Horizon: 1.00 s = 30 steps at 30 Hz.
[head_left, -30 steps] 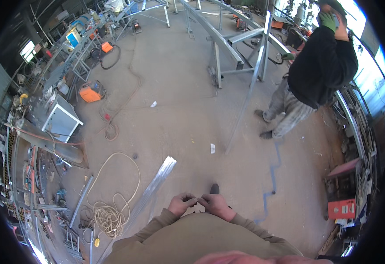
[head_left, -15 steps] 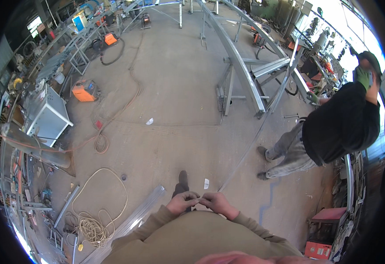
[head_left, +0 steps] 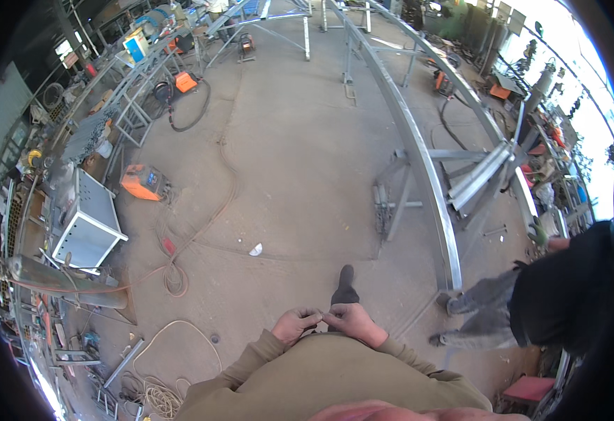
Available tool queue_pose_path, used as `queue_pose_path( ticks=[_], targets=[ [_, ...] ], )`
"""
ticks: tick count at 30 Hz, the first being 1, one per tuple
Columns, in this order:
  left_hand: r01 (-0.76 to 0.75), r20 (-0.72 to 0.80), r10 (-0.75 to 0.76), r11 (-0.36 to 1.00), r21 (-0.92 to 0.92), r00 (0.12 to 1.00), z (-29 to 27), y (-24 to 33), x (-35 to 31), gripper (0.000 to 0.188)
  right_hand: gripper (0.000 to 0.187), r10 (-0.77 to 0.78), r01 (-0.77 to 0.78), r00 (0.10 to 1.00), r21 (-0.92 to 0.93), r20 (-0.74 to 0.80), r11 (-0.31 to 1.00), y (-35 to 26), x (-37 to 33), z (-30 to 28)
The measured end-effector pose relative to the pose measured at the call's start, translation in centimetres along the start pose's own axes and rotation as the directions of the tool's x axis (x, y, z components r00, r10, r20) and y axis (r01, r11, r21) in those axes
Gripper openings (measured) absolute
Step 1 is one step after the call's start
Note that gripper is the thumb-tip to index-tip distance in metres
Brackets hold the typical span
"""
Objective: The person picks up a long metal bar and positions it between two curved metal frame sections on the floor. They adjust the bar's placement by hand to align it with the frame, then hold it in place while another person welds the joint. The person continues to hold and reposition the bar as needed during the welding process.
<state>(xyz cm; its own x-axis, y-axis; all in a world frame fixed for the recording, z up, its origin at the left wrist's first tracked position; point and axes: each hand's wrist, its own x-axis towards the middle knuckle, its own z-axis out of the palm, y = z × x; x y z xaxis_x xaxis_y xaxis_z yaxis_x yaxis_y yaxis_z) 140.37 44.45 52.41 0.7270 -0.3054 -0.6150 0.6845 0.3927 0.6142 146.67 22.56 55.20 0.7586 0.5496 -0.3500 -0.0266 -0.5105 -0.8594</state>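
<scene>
My left hand [head_left: 297, 325] and my right hand [head_left: 352, 323] meet in front of my belly. Both are closed, with thumbs and fingertips pinched together and nearly touching. Whatever lies between the fingertips, if anything, is too small to make out. Below them is the front of my olive-brown top [head_left: 321, 372]. One dark shoe [head_left: 347, 275] shows on the floor just beyond my right hand.
A co-worker in dark clothes [head_left: 559, 295] stands close on my right, a gloved hand [head_left: 538, 231] by a long steel frame [head_left: 419, 154]. Left are an orange machine [head_left: 143, 182], a grey metal cabinet [head_left: 89, 221], a gas cylinder [head_left: 68, 284], hoses and coiled cable [head_left: 159, 396].
My view has advanced, so the steel frame and co-worker appear nearer and lower. A foot has come forward. My hands stay pinched together at my belly.
</scene>
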Motion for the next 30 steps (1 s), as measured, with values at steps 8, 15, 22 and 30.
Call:
queue_pose_path(
  ticks=[8, 15, 22, 30],
  targets=[
    [0.0, 0.175, 0.046, 0.967, -0.256, 0.983, 1.9, 20.8, 17.9, 0.015, 0.037, -0.164, 0.136, 0.983, 0.264, 0.087, 0.955, -2.1, 22.7, -18.5],
    [0.015, 0.037, -0.008, 0.978, -0.21, 0.999, 3.3, 36.1, 33.5, 0.014, 0.032, -0.097, 0.097, 0.994, 0.007, -0.058, 0.995, -6.1, 37.5, -33.0],
    [0.012, 0.115, -0.006, 0.998, -0.055, 0.993, -0.9, 52.7, 52.4, 0.021, 0.033, -0.013, 0.011, 0.996, -0.024, -0.093, 1.0, -8.1, 57.4, -44.9],
    [0.044, 0.18, -0.039, 0.999, -0.022, 0.983, -5.3, 74.7, 66.3, 0.016, 0.029, 0.016, -0.017, 0.998, -0.005, -0.067, 1.0, -15.7, 78.7, -56.8]
  ],
)
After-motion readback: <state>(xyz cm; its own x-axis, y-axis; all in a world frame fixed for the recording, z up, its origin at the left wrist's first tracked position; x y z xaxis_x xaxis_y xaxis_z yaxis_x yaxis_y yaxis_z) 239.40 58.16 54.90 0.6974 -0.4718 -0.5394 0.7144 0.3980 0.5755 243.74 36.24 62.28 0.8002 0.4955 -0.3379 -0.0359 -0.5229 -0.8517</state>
